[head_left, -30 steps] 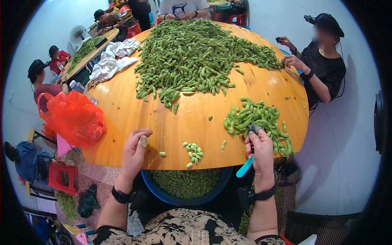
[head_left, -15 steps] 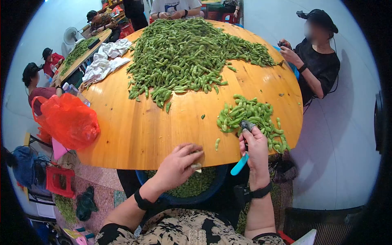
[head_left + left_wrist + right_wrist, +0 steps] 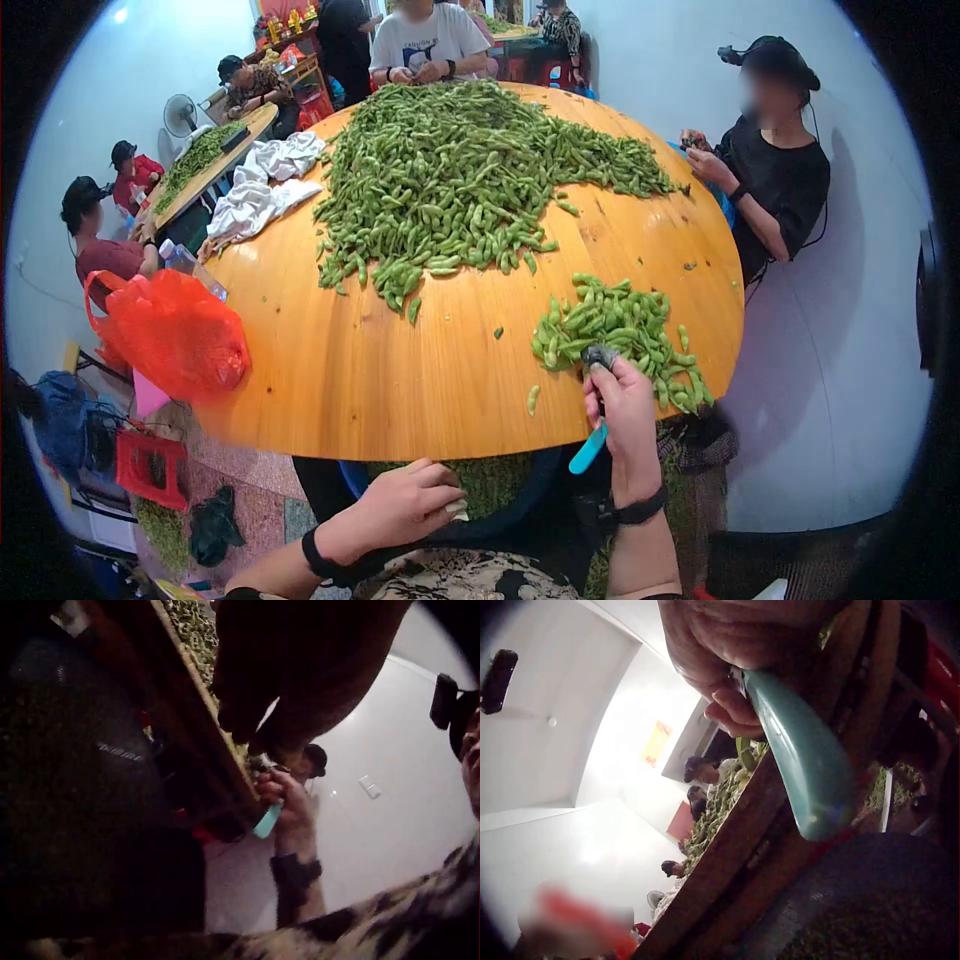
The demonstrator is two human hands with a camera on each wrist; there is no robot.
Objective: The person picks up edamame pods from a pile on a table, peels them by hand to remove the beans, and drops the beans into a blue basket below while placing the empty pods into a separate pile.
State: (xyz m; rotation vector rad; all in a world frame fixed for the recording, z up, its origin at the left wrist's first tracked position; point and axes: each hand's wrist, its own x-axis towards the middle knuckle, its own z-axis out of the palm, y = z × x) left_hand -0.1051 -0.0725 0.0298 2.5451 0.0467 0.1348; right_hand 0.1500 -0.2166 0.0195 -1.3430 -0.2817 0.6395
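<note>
Just below the near table edge, my left hand (image 3: 410, 503) hangs over the blue tub (image 3: 548, 480) of shelled green beans, palm down with fingers loosely bent. Something pale covers its thumb tip. My right hand (image 3: 628, 405) grips a tool with a turquoise handle (image 3: 588, 450), its working end hidden in the fist; the handle (image 3: 802, 757) fills the middle of the right wrist view. A dark cover (image 3: 600, 356) wraps the right thumb tip, beside a small pile of soybean pods (image 3: 610, 318). One loose pod (image 3: 532, 400) lies left of that hand.
A large heap of pods (image 3: 440, 180) covers the far half of the wooden table (image 3: 400, 400). At left are a red plastic bag (image 3: 175, 330), a bottle (image 3: 190, 268) and white cloths (image 3: 262, 190). People sit around, one (image 3: 770, 170) at the right edge.
My left hand has swung right over the loose beans, then down toward me past the table edge; those beans are gone from the tabletop. The right hand keeps its grip on the turquoise-handled tool.
</note>
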